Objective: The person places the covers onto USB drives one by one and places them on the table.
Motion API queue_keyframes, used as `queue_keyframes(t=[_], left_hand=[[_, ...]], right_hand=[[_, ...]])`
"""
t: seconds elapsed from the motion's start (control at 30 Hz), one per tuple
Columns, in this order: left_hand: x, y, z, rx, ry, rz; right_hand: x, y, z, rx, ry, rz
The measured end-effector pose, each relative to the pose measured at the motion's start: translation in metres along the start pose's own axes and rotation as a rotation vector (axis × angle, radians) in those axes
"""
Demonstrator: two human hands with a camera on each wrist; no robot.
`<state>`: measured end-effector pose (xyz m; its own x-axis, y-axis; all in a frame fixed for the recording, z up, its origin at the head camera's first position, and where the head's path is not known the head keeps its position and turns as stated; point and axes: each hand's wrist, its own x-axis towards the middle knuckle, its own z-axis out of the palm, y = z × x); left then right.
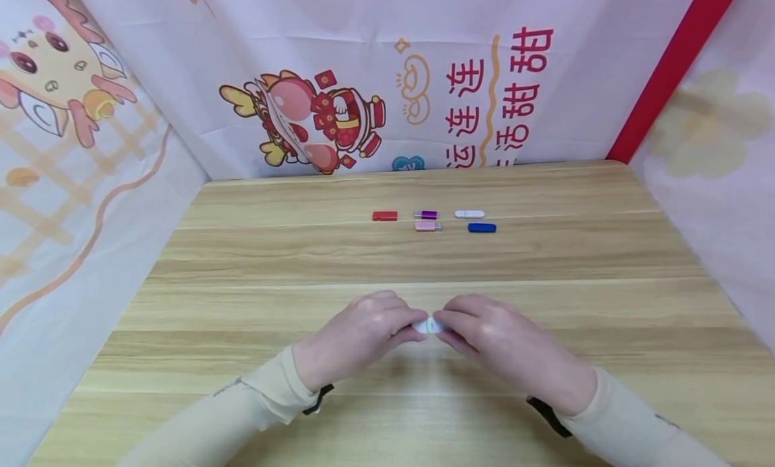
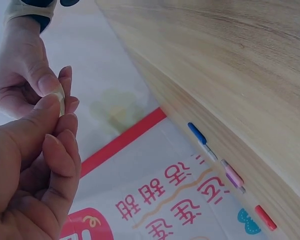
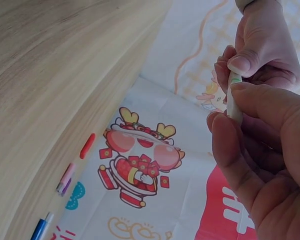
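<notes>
Over the front middle of the table, my left hand [image 1: 366, 329] and right hand [image 1: 502, 339] meet at a small white USB flash drive [image 1: 431, 326]. Each pinches one end of it between thumb and fingers. A green mark shows on the white drive [image 3: 233, 102] in the right wrist view. Much of its body is hidden by fingertips, so whether its cap is fully on cannot be told. In the left wrist view, only a thin strip of the drive [image 2: 61, 102] shows between the thumbs.
Toward the back of the wooden table [image 1: 272, 252] lie a red flash drive [image 1: 385, 216], a purple one [image 1: 427, 214] and a pink one [image 1: 428, 227] with metal plugs bare, a white one [image 1: 469, 214] and a blue one [image 1: 482, 228]. Printed cloth [image 1: 200, 63] hangs around the table.
</notes>
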<state>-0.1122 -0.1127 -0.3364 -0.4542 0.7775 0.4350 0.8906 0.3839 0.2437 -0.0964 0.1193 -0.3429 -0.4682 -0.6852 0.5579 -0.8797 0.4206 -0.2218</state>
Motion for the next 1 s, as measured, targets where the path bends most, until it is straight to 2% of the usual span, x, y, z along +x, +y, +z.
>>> queue_keyframes(t=[0.23,0.53,0.8,0.9,1.0], left_hand=[[-0.001,-0.001,-0.002,0.020,0.012,0.036],[-0.005,-0.004,-0.007,0.030,-0.034,-0.015],[-0.008,-0.020,-0.006,-0.006,-0.041,-0.109],[-0.007,-0.030,-0.004,-0.038,-0.052,-0.159],[-0.005,-0.042,-0.003,-0.092,-0.073,-0.238]], right_hand=[[0.004,-0.003,0.001,-0.047,-0.009,-0.030],[0.012,-0.004,0.004,-0.114,-0.096,0.015],[0.028,0.006,0.015,-0.067,-0.157,0.072],[0.036,0.015,0.021,-0.025,-0.176,0.107],[0.045,0.025,0.027,0.008,-0.208,0.163]])
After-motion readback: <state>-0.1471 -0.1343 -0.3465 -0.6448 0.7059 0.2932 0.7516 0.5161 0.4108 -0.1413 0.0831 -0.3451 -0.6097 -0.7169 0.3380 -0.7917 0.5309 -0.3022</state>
